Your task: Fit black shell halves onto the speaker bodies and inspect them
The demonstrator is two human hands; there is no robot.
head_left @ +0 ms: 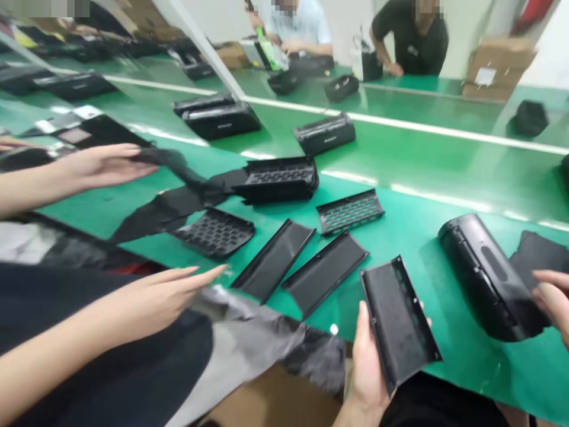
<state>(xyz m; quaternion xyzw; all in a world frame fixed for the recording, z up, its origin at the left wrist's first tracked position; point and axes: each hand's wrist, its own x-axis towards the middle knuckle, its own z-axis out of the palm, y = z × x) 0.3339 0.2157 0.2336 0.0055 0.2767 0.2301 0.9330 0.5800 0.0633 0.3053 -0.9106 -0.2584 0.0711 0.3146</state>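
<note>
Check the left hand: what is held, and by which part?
The left hand holds a black plastic panel at its near end, thumb on its left edge, fingers underneath.

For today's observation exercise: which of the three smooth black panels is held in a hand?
The rightmost panel, gripped at its near end by the left hand; the left panel and middle panel lie untouched on the green table.

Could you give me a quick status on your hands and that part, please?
Left hand shut on black panel. Right hand at rounded housing, grip unclear. Co-worker's arms reach in from the left.
</note>
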